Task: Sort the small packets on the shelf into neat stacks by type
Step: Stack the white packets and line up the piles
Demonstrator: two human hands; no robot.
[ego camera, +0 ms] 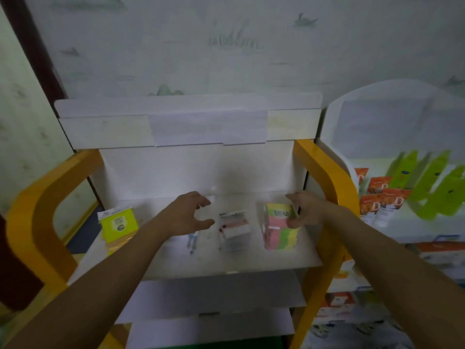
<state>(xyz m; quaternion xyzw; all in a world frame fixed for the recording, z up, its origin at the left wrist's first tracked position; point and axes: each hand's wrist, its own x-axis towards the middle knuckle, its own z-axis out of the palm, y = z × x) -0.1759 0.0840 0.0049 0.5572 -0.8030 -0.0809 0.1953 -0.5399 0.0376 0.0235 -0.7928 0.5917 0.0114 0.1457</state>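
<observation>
— Where are the packets now?

— All on the white top board of the yellow-framed display shelf (176,263). The pink, green and yellow striped stack of packets (279,235) stands toward the right end, the pale pink-and-white packets in clear wrap (234,226) lie in the middle, and the bright yellow-green packets with a round label (118,225) sit at the far left, well apart from the rest

— And the hands?

— The right hand (305,210) is closed around the upper right edge of the striped stack, thumb in front, fingers behind. The left hand (187,212) is spread in a loose claw just beside the middle packets, touching nothing as far as I can tell (the picture is blurred there)

— So which step is this?

— I'd say squaring up the striped pile while reaching for the middle one. Something small and thin lies on the board under the left wrist; too smeared to name

— What comes next?

— Probably closing the left fingers over the clear-wrapped packets without knocking them askew, then aligning their edges into a tidy pile
</observation>
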